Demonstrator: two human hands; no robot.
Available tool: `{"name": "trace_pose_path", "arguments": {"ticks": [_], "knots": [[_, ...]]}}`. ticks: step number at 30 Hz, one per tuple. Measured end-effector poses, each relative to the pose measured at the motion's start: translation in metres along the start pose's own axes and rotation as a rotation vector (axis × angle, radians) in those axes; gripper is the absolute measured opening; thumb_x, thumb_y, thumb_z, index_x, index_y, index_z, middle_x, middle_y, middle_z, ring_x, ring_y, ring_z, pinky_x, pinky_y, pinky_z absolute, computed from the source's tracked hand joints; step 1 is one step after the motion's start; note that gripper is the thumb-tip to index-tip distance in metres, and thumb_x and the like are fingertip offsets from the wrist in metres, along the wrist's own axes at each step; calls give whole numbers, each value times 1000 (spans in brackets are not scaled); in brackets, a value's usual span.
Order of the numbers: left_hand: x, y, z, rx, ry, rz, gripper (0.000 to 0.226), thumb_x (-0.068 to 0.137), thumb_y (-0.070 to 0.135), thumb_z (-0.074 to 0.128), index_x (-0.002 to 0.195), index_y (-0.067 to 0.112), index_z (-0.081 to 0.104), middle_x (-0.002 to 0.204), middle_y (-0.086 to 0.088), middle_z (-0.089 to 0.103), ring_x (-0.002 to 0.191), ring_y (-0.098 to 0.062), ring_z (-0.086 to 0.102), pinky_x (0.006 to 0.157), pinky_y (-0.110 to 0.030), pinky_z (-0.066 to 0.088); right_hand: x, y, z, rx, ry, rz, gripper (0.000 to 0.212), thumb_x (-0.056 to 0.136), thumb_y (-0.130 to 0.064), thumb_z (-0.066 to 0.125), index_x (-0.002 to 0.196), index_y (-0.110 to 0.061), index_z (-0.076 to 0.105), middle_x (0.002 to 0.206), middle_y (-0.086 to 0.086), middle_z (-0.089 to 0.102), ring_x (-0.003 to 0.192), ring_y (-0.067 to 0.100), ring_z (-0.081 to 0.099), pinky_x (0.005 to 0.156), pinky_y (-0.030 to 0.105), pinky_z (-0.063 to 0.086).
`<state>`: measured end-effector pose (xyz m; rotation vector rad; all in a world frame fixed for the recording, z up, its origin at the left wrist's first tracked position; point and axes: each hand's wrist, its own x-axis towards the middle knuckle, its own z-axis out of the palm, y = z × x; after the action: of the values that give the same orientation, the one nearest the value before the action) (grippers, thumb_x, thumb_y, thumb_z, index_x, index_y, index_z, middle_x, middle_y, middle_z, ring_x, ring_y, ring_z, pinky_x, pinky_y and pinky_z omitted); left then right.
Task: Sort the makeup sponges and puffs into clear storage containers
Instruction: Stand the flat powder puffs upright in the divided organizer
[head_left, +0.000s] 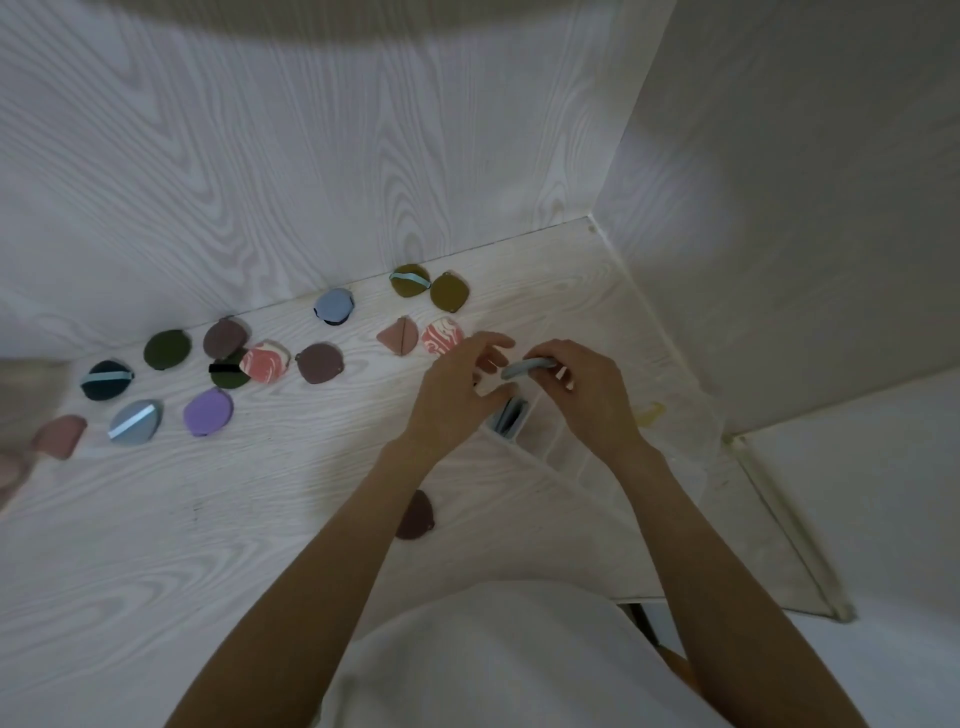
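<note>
Right hand (582, 387) pinches a pale blue puff (524, 368) above a clear container (540, 441); left hand (457, 387) hovers open beside it. Placing step underway; next, lower it alongside the puffs inside.

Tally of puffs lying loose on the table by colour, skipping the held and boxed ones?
Olive: 2
Light blue: 2
Pink: 2
Marbled: 2
Mauve-brown: 3
Dark green: 2
Dark teal: 1
Purple: 1
Total: 15
</note>
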<state>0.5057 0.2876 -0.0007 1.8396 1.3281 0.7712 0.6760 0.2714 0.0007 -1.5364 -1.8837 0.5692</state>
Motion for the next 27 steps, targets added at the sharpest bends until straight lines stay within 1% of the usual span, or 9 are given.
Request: {"name": "trace_pose_path", "arguments": {"ticks": [3, 7, 9, 12, 14, 18, 21, 23, 27], "knots": [[-1, -14, 8, 219, -70, -61, 52, 70, 20, 76, 117, 21, 53, 110, 2, 57, 100, -15, 50, 85, -29, 43, -3, 14, -9, -16, 40, 71, 15, 91, -11, 57, 103, -10, 66, 97, 6, 69, 81, 18, 62, 72, 25, 47], [3, -23, 16, 332, -237, -37, 49, 69, 32, 76, 114, 27, 58, 118, -2, 52, 112, -22, 42, 93, -28, 31, -7, 22, -15, 14, -24, 100, 17, 93, -10, 52, 106, -10, 64, 102, 5, 67, 87, 20, 62, 77, 36, 51], [6, -23, 19, 365, -267, -16, 46, 70, 32, 75, 113, 31, 61, 121, -2, 50, 110, -22, 41, 91, -28, 31, -8, 23, -15, 4, -39, 89, 17, 94, -10, 51, 106, -10, 62, 101, 4, 67, 86, 19, 62, 76, 38, 51], [9, -22, 19, 422, -269, 13, 42, 70, 29, 74, 111, 29, 64, 125, -2, 50, 108, -22, 43, 89, -34, 41, -8, 22, -15, -1, -54, 73, 14, 93, -10, 52, 101, -13, 62, 98, 2, 67, 83, 17, 61, 74, 39, 51], [9, -21, 18, 412, -266, -18, 38, 71, 26, 73, 109, 28, 65, 126, -2, 50, 110, -22, 43, 89, -35, 42, -6, 20, -15, 7, -103, 42, 13, 91, -7, 55, 97, -13, 65, 101, 2, 66, 86, 15, 61, 75, 34, 51], [8, -24, 16, 426, -274, -41, 32, 78, 30, 69, 110, 26, 66, 125, -3, 50, 115, -21, 43, 88, -33, 41, 1, 13, -10, -74, -261, -36, 14, 90, -7, 56, 96, -11, 68, 104, 4, 60, 87, 14, 57, 71, 23, 43], [8, -26, 17, 496, -282, 48, 29, 80, 34, 63, 105, 19, 67, 117, -5, 59, 112, -22, 49, 90, -38, 46, 9, 8, -3, -165, -312, -74, 17, 91, -10, 55, 101, -9, 68, 99, 8, 61, 87, 21, 57, 69, 29, 44], [8, -26, 17, 502, -284, 56, 27, 81, 29, 63, 102, 13, 67, 112, -8, 63, 108, -23, 53, 89, -36, 46, 13, 5, -1, -213, -320, -76, 19, 92, -13, 54, 103, -10, 68, 99, 9, 62, 88, 23, 58, 70, 34, 47], [8, -25, 16, 439, -238, 49, 24, 83, 22, 58, 101, 7, 66, 99, -13, 66, 92, -28, 61, 75, -34, 46, 18, 2, -4, -246, -346, -68, 19, 93, -16, 53, 104, -13, 68, 100, 7, 61, 89, 22, 57, 70, 33, 46]]}}
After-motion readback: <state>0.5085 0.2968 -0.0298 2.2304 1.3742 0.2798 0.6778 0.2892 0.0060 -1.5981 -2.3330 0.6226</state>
